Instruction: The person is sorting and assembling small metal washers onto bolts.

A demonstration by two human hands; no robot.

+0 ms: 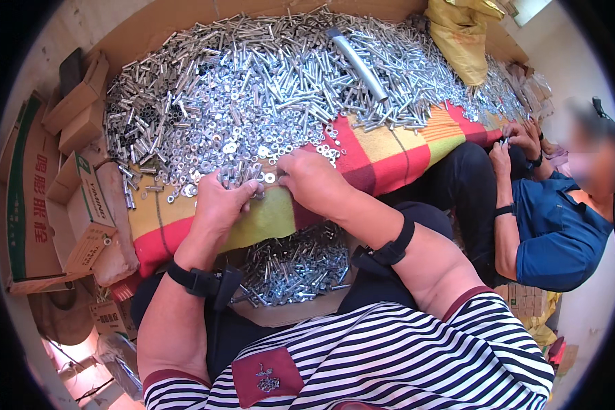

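Note:
My left hand (217, 205) is closed around a small bunch of short metal anchor bolts (238, 175), thumb across them, at the near edge of the work surface. Just to its right, my right hand (309, 176) has its fingers bent together, pointing left and down; what they pinch, if anything, is hidden. A flat washer (270, 178) shows between the two hands, close to the right fingertips. Beyond both hands spreads a heap of loose washers and nuts (215, 130). Behind it, silver bolts and sleeves (287, 75) are piled high.
A checked blanket (389, 160) covers the work surface. Below its edge, a carton of finished-looking bolts (294, 273) stands between my knees. Cardboard boxes (82, 212) are at left. A metal tube (362, 68) and yellow sack (463, 41) lie on the pile. A co-worker's hands (512, 147) work at right.

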